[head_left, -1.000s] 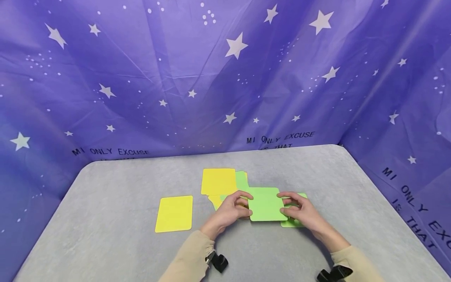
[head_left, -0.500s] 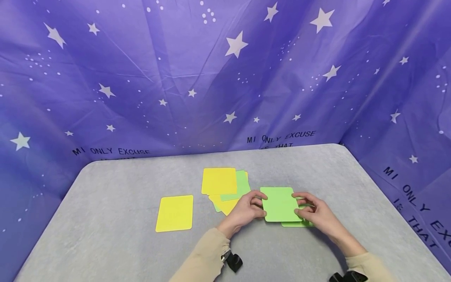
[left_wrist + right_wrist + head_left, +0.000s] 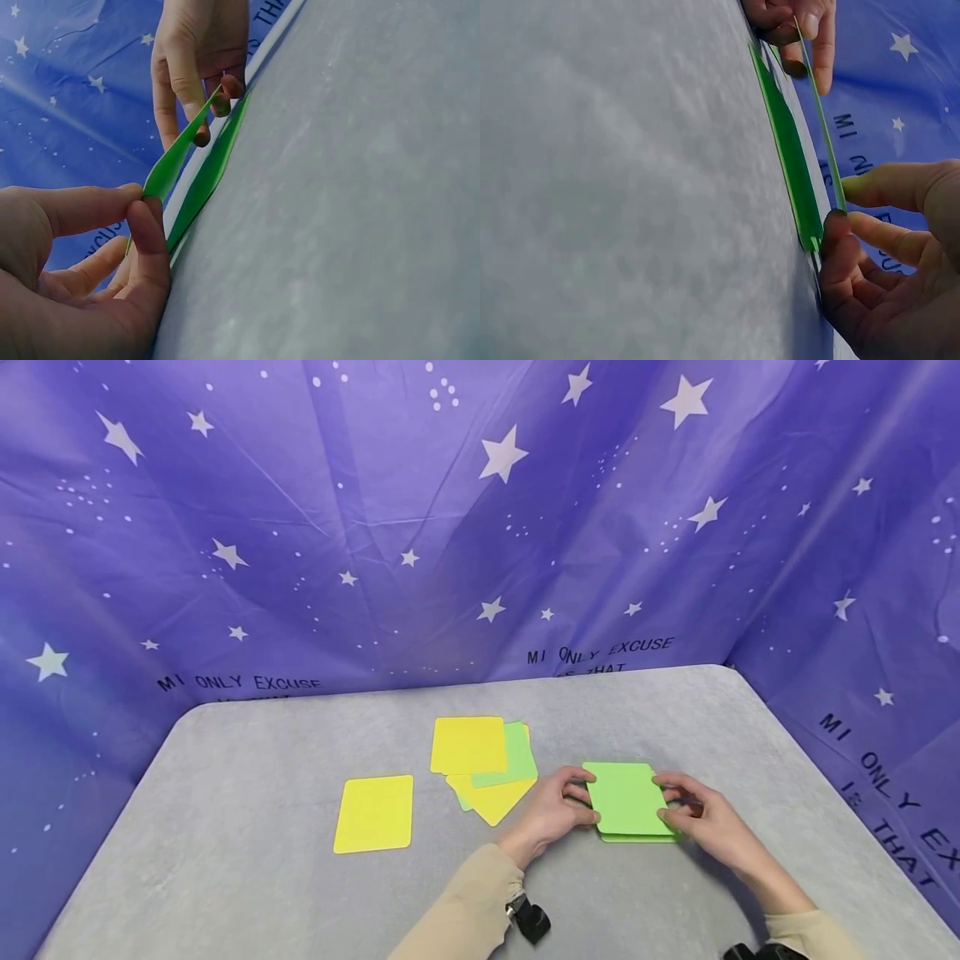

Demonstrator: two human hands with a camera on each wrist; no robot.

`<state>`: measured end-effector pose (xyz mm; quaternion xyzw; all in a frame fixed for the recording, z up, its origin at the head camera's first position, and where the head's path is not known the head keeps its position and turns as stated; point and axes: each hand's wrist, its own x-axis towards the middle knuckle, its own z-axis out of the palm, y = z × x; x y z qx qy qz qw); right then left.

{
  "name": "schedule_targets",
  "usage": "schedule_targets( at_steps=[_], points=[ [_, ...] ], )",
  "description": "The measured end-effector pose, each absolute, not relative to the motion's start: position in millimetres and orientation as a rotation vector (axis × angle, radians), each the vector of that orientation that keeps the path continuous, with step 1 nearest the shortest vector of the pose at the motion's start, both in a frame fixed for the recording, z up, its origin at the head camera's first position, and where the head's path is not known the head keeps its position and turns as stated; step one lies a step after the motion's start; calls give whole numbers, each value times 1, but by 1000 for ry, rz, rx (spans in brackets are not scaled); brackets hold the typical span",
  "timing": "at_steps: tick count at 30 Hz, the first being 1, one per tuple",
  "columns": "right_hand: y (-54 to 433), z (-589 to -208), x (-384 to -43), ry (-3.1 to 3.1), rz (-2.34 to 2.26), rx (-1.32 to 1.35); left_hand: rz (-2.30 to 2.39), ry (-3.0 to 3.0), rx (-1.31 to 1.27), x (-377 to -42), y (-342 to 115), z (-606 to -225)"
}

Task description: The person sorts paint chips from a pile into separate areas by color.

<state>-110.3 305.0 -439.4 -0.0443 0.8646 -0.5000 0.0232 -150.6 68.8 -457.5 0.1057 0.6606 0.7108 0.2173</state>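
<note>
Between both hands a square green card (image 3: 626, 798) is held by its left and right edges, a little above the table. My left hand (image 3: 553, 810) pinches the left edge between thumb and fingers. The opposite edge is pinched by my right hand (image 3: 703, 817). Beneath it lies another green card (image 3: 637, 839), mostly covered in the head view; both wrist views show a gap between the held card (image 3: 171, 166) and the lower green card (image 3: 789, 157).
Left of the hands, yellow and green cards overlap in a loose pile, a yellow card (image 3: 468, 745) on top. A single yellow card (image 3: 373, 814) lies farther left on the grey table (image 3: 225, 860). A purple star-patterned curtain (image 3: 420, 510) hangs behind.
Both hands have carried the green card rightward, from beside the pile to over the other green card. More of the pile's cards now show. The lone yellow card stays put.
</note>
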Motion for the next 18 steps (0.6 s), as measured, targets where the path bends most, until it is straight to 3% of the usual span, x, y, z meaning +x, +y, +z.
schedule_targets(
  at_steps=[18],
  points=[
    [309,-442,-108,2908,-1247,-171,1966,1855,309,-148,72,-460]
  ],
)
